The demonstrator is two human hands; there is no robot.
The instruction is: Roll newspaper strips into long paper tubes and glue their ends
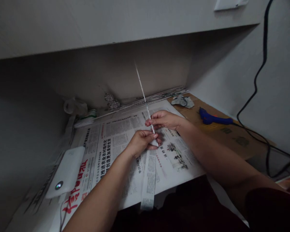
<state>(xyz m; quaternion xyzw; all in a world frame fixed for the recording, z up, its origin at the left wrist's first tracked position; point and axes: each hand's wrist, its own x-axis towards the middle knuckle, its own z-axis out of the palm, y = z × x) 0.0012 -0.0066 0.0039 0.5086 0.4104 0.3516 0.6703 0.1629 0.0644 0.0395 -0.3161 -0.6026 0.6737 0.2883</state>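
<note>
While L grip [142, 141] pinches paper stick [143, 91] nr btm, R grip [166, 120] pinches just above.

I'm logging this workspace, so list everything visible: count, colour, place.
Paper stick: 1, white, centre
Paper strip: 1, printed white, lower centre
Newspaper: at least 1, white, centre
Power bank: 1, white, left
Plastic bag: 1, whitish, back left
Packet: 1, white-green, beside bag
Clump: 1, grey, back
Thin sticks: several, whitish, along back
Crumpled piece: 1, grey, back right
Cardboard: 1, brown, right
Glue gun: 1, blue, on cardboard
Cord: 1, black, far right
Wall plate: 1, white, upper right
Left hand: 1, bare, gripping stick
Right hand: 1, bare, gripping stick
</note>
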